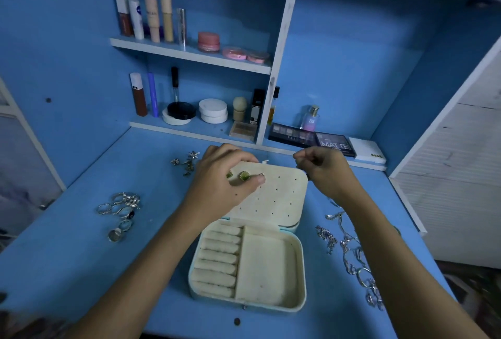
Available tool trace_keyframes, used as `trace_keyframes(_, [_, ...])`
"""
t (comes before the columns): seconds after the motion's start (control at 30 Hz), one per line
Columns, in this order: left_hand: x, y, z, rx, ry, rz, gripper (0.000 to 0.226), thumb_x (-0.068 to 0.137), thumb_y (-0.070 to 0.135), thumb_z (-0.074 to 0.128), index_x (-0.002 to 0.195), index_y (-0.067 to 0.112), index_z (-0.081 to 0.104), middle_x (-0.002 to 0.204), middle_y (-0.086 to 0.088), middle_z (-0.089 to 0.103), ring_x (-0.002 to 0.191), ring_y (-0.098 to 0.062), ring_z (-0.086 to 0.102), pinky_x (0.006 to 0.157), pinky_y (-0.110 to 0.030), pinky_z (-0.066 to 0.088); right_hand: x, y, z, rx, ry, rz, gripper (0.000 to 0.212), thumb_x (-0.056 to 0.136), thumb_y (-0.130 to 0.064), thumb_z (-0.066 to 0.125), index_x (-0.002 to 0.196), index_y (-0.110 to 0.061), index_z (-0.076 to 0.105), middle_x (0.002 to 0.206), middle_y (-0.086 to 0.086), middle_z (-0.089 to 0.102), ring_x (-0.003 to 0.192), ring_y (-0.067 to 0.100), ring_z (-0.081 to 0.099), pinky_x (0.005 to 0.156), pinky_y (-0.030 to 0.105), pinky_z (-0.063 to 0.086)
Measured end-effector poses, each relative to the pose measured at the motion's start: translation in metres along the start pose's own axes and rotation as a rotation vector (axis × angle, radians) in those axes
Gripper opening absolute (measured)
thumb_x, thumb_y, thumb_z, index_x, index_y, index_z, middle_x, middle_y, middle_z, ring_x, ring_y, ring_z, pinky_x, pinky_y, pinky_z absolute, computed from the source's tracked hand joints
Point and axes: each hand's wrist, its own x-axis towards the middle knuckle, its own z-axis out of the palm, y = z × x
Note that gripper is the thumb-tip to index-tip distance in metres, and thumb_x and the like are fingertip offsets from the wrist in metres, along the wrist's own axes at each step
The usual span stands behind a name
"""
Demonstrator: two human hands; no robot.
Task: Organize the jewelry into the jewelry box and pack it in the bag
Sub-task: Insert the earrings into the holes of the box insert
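An open cream jewelry box (267,265) lies in the middle of the blue desk, its perforated lid (276,197) tilted back. Two green stud earrings (244,175) sit in the lid's holes. My left hand (219,184) curls over the lid's top left edge, thumb touching the lid beside the studs. My right hand (322,173) hovers behind the lid's right corner with fingers curled; whether it pinches anything I cannot tell. Silver rings (122,208) lie left of the box, small earrings (187,162) at the back left, and silver chains (352,254) on the right.
Shelves behind the desk hold cosmetics: tubes (150,5), pink jars (208,41), white compacts (212,111), a perfume bottle (311,117) and eyeshadow palettes (336,144). A white case (367,150) sits at the back right. The desk's front edge is near my forearms.
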Motion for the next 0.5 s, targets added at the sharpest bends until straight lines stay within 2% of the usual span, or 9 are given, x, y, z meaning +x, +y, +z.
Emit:
trace_keyframes(0.07, [-0.006, 0.006, -0.004, 0.009, 0.039, 0.05, 0.031, 0.078, 0.051, 0.069, 0.098, 0.027, 0.071, 0.101, 0.017, 0.059, 0.102, -0.011, 0.052, 0.077, -0.034, 0.05, -0.006, -0.002, -0.001, 0.012, 0.003, -0.008, 0.012, 0.098, -0.004, 0.058, 0.101, -0.005, 0.069, 0.087, 0.01, 0.068, 0.067, -0.001, 0.063, 0.055, 0.007, 0.045])
trace_keyframes(0.17, [-0.017, 0.012, -0.009, 0.048, 0.1, 0.15, 0.028, 0.079, 0.044, 0.073, 0.095, 0.021, 0.072, 0.103, 0.012, 0.06, 0.1, -0.013, 0.053, 0.085, -0.035, 0.047, -0.012, -0.001, 0.001, 0.046, 0.005, -0.018, 0.013, 0.098, -0.003, 0.058, 0.098, -0.009, 0.069, 0.09, 0.012, 0.069, 0.079, 0.016, 0.065, 0.063, 0.011, 0.052])
trace_keyframes(0.3, [-0.034, 0.02, -0.014, 0.077, 0.141, 0.257, 0.023, 0.08, 0.038, 0.076, 0.089, 0.017, 0.072, 0.104, 0.005, 0.062, 0.097, -0.02, 0.057, 0.088, -0.039, 0.045, -0.017, 0.001, 0.004, 0.079, -0.016, -0.033, 0.019, 0.098, -0.003, 0.058, 0.091, -0.017, 0.07, 0.088, 0.01, 0.068, 0.08, 0.016, 0.064, 0.075, 0.022, 0.059])
trace_keyframes(0.5, [-0.059, 0.025, -0.018, 0.061, 0.136, 0.346, 0.014, 0.081, 0.033, 0.078, 0.085, 0.026, 0.067, 0.103, 0.005, 0.065, 0.096, -0.021, 0.058, 0.08, -0.047, 0.045, -0.032, -0.004, 0.009, 0.087, -0.036, -0.042, 0.022, 0.098, -0.007, 0.06, 0.087, -0.023, 0.071, 0.087, 0.01, 0.068, 0.078, 0.011, 0.063, 0.077, 0.024, 0.06])
